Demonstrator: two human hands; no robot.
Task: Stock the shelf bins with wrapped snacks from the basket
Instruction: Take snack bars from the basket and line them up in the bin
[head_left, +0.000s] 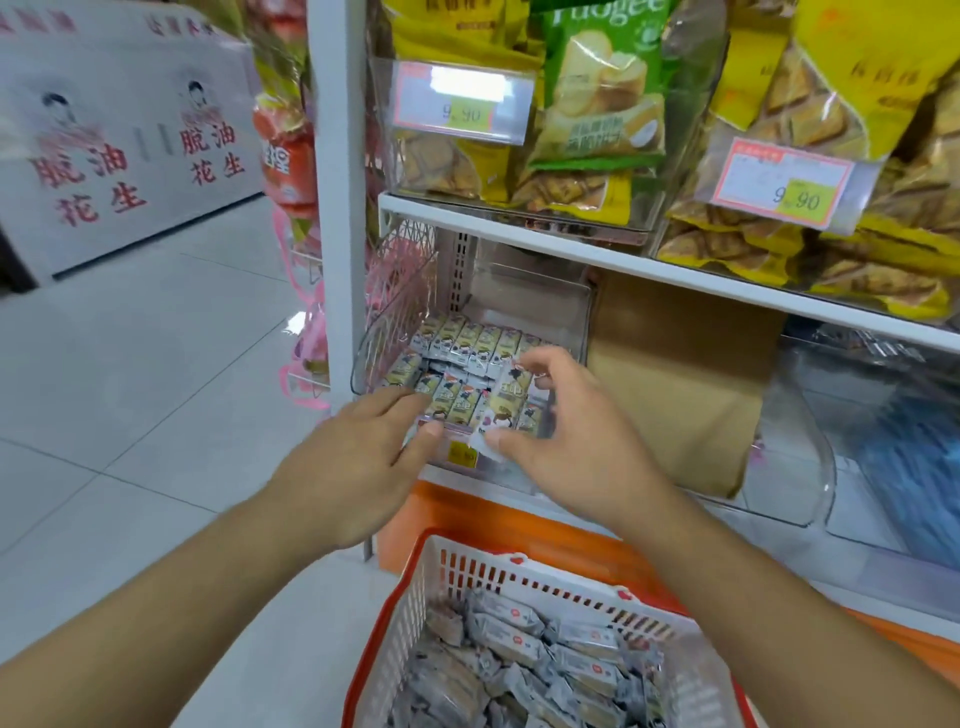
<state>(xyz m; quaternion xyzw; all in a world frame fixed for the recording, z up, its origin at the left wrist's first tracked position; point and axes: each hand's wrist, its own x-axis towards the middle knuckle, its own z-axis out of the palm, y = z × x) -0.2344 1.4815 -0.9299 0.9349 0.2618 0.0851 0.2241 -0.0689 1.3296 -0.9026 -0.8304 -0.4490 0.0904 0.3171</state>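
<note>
A clear plastic shelf bin (387, 332) on the lower shelf holds rows of small wrapped snacks (470, 340). My right hand (571, 436) pinches one wrapped snack (506, 397) between thumb and fingers, upright over the bin's front row. To its left, my left hand (363, 447) lies with straight fingers on the front-left snacks, its thumb at the bin's front edge. Below, a white basket (441, 566) with a red rim holds several grey wrapped snacks (524, 654).
A brown cardboard piece (675, 374) stands right of the bin, then an empty clear bin (795, 447). The upper shelf (623, 260) carries bins of yellow and green snack bags with price tags. An orange shelf base (519, 519) sits behind the basket. Tiled floor spreads left.
</note>
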